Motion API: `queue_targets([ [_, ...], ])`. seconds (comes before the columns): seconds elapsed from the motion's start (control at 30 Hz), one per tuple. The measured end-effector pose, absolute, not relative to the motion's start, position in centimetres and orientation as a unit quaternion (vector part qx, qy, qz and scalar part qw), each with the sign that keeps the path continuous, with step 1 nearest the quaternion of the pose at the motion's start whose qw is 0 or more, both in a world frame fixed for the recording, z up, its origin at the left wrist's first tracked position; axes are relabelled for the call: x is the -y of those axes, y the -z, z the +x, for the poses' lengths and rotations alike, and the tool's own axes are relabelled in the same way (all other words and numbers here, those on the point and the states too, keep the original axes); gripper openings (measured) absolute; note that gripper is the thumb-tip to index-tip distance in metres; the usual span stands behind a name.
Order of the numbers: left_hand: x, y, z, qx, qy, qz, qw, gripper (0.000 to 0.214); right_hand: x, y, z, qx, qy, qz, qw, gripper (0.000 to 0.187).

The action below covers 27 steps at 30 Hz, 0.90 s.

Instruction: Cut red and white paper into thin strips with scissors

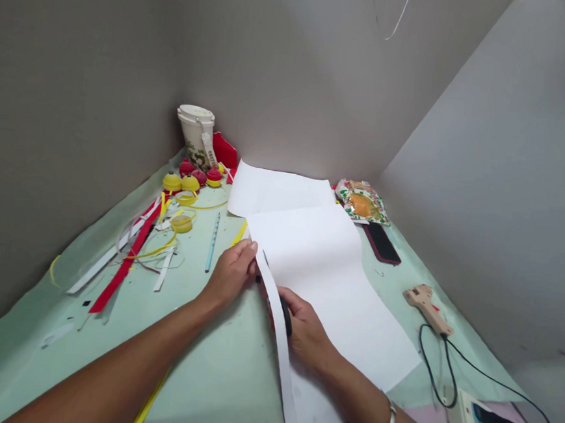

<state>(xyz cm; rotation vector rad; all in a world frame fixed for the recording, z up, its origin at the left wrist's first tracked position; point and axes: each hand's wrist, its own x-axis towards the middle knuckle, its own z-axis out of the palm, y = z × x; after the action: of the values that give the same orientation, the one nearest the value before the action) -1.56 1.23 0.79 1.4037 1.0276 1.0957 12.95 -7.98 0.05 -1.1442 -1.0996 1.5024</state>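
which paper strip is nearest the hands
The white strip attached to the big white sheet, running between the left hand pinching that sheet and the right hand gripping a black tool. The red strip and others lie far left.

Inventory: two hands, left hand (pixel 231 274) and right hand (pixel 309 334); two white paper sheets (pixel 284 192); one white strip (pixel 283 361); one dark-handled tool (pixel 286 317); five round red or yellow pieces (pixel 190 183); one cup (pixel 198 133); one pencil (pixel 212 240); one phone (pixel 382 242); one snack packet (pixel 361 205); one glue gun (pixel 425 302); one power strip (pixel 486 416).
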Motion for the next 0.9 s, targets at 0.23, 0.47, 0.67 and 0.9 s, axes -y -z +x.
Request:
queue_targets([
  [0.23,-1.19,-1.04,-1.65,-0.425,-0.452,0.613,0.489,0.039,8.03,0.19,12.76,0.426,-0.626,-0.457,0.468,0.031],
  [0.47,-1.09,-1.10,-1.63,-0.421,-0.445,0.621,0.489,0.038,8.10,0.54,12.91,0.422,-0.616,-0.475,0.465,0.028],
  [0.67,-1.13,-1.01,-1.56,-0.414,-0.449,0.622,0.490,0.038,8.01,0.58,13.03,0.434,-0.604,-0.481,0.464,0.028],
  [0.9,-1.24,-1.03,-1.36,-0.415,-0.453,0.625,0.482,0.037,8.06,0.54,13.30,0.453,-0.587,-0.490,0.458,0.028],
])
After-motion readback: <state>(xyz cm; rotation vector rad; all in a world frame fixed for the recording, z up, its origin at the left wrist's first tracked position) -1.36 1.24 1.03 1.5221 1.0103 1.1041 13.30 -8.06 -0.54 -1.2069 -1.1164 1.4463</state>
